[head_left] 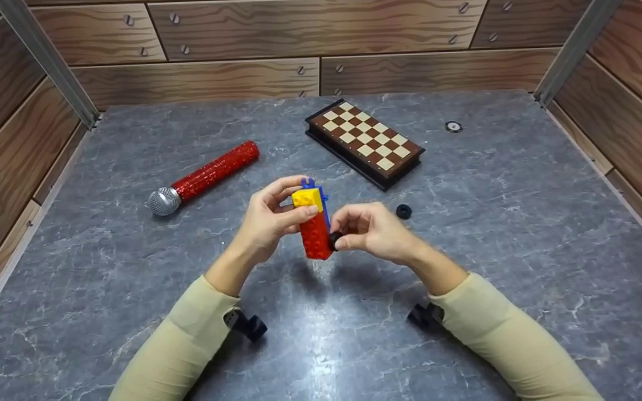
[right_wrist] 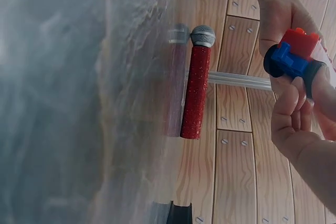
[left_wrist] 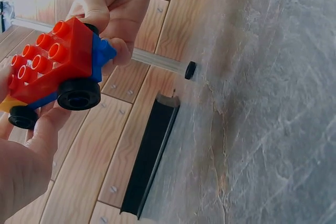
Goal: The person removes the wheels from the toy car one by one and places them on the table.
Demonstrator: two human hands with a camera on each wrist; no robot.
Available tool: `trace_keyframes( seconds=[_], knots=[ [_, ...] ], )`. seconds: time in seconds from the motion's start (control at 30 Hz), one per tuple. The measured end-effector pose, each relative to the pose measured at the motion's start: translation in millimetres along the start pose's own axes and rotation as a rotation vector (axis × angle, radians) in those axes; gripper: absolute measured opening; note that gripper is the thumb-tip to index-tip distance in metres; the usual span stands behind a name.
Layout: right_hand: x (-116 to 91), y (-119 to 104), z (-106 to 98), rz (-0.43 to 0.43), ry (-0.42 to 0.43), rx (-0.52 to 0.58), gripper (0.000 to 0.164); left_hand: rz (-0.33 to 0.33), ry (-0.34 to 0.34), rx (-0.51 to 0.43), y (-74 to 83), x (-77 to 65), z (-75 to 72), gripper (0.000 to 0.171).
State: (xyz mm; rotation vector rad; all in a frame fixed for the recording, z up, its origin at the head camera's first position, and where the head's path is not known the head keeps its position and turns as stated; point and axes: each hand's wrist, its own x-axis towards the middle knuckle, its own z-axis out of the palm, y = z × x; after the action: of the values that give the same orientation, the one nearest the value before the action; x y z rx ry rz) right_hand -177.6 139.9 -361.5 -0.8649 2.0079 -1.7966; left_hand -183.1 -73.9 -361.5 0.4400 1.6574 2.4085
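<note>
My left hand (head_left: 268,217) holds a toy brick car (head_left: 314,236) by its upper end, thumb on the yellow brick (head_left: 307,197). The car has a red studded body, a blue base (right_wrist: 290,61) and black wheels. It is tilted above the table, its studs toward me in the head view. My right hand (head_left: 374,231) pinches a black wheel (right_wrist: 317,77) at the lower end, on the car's right side. In the left wrist view, another wheel (left_wrist: 79,95) sits on the opposite side, and a further wheel (left_wrist: 23,116) near the left fingers.
A loose black tyre (head_left: 403,211) lies right of my right hand. Farther back is a small black disc with a pale centre (head_left: 453,127). A folded chessboard (head_left: 365,139) lies behind the hands, and a red glitter microphone (head_left: 209,175) at left. Wood-patterned walls (head_left: 232,33) border the table.
</note>
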Motion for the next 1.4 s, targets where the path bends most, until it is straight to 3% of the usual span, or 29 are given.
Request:
trace_keyframes(
  seconds=[0.27, 0.5, 0.73, 0.9, 1.13, 1.4],
  knots=[
    [-2.1, -1.2, -0.2, -0.043, -0.029, -0.079, 0.014, -0.012, -0.017, -0.004, -0.8, 0.1, 1.3, 0.042],
    [-1.8, 4.2, -3.6, 0.04, -0.003, 0.116, 0.015, 0.029, -0.028, -0.018, -0.9, -0.9, 4.1, 0.051],
    [0.3, 10.7, -11.3, 0.078, -0.001, 0.315, 0.012, 0.106, -0.093, -0.013, -2.9, -0.8, 3.4, 0.068],
    [1.1, 14.2, -13.4, 0.106, -0.018, 0.375, 0.011, 0.111, -0.084, 0.015, -4.4, -0.2, 2.4, 0.068],
    [2.8, 8.5, -9.3, 0.114, 0.015, 0.243, 0.014, 0.065, -0.047, 0.013, -2.8, -0.6, 1.1, 0.063],
    [0.6, 0.6, -5.6, 0.032, 0.013, 0.081, 0.014, -0.002, -0.048, -0.001, -0.8, -0.6, 0.2, 0.063]
  ],
)
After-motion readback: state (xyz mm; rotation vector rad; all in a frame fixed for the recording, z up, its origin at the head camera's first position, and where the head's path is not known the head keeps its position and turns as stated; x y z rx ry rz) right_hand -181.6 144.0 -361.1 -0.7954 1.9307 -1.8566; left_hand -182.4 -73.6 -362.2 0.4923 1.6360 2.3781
